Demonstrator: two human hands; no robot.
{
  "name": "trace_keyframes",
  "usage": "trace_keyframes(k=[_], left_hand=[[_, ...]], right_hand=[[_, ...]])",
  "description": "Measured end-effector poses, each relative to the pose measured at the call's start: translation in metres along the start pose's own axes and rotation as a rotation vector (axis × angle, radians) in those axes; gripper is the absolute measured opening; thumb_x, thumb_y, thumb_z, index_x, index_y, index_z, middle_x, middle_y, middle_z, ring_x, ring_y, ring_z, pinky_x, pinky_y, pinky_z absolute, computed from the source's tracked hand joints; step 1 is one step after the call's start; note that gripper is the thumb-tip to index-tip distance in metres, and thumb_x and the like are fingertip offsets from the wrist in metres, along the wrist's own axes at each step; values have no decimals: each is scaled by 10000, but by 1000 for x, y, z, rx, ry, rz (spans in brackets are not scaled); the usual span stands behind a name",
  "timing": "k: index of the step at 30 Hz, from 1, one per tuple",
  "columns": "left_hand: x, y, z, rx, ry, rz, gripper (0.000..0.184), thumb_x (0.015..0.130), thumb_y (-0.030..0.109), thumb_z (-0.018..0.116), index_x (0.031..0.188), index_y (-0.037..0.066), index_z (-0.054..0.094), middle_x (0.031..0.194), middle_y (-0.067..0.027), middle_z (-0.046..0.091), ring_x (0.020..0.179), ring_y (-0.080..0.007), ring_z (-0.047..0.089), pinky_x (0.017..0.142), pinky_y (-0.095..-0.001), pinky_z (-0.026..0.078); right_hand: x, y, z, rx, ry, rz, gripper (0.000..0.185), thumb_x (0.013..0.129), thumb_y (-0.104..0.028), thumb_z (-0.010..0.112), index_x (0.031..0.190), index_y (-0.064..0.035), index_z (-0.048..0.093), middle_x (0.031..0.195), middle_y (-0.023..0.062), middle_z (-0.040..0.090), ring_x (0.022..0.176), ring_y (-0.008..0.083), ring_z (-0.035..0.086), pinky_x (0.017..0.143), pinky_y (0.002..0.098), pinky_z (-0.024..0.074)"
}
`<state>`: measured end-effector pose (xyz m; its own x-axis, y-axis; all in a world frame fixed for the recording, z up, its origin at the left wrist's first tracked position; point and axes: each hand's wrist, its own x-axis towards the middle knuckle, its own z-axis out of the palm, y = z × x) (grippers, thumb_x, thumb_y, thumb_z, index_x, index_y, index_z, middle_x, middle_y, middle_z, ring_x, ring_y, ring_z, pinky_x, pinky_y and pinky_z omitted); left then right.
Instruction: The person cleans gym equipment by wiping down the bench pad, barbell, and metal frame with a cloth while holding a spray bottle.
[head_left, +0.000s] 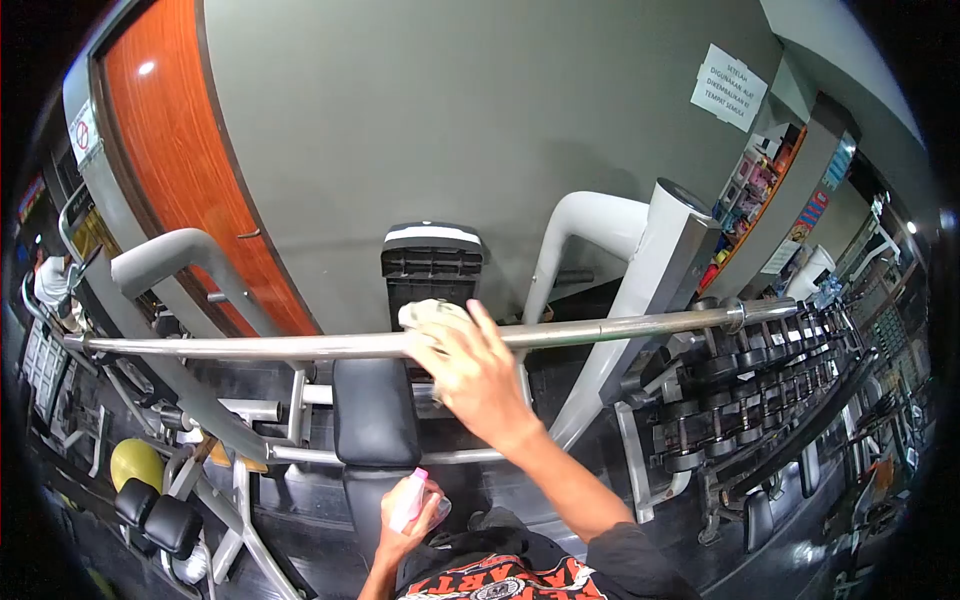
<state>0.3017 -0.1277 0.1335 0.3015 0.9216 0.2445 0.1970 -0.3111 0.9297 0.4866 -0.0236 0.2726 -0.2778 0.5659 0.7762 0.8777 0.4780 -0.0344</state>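
Note:
A long metal barbell bar point(250, 347) lies across the uprights of a bench. My right hand point(470, 375) is on the bar near its middle, its fingers over a pale patterned cloth point(432, 314) that lies against the bar. Lower down, my left hand point(405, 515) is wrapped round a small bottle with a pink top point(420, 475), held upright with a slight tilt. Just above that hand is the black padded bench point(375, 415).
White frame posts point(640, 290) stand on both sides. Racks of dumbbells point(715, 425) fill the right. At left are an orange door point(180, 150), a yellow-green ball point(136, 465) and another machine's black pads point(172, 525). A grey wall point(420, 120) rises behind.

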Motion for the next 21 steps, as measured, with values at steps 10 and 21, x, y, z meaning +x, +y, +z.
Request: trace_keyframes(k=[10,21], left_hand=[[21,5,-2,-21,-21,-33,90,806,17,661,888,0,628,799,-107,649,700,-219,650,655,-314,504],[34,7,9,-31,-1,7,113,792,17,672,894,0,628,812,-118,647,720,-245,652,674,-323,505]], right_hand=[[-76,100,-103,-335,74,497,323,694,59,607,950,-113,703,1022,69,643,1031,260,601,1045,498,404],[-3,-6,8,316,-22,-16,283,720,-65,650,992,-132,689,1065,37,636,1060,228,606,959,412,480]])
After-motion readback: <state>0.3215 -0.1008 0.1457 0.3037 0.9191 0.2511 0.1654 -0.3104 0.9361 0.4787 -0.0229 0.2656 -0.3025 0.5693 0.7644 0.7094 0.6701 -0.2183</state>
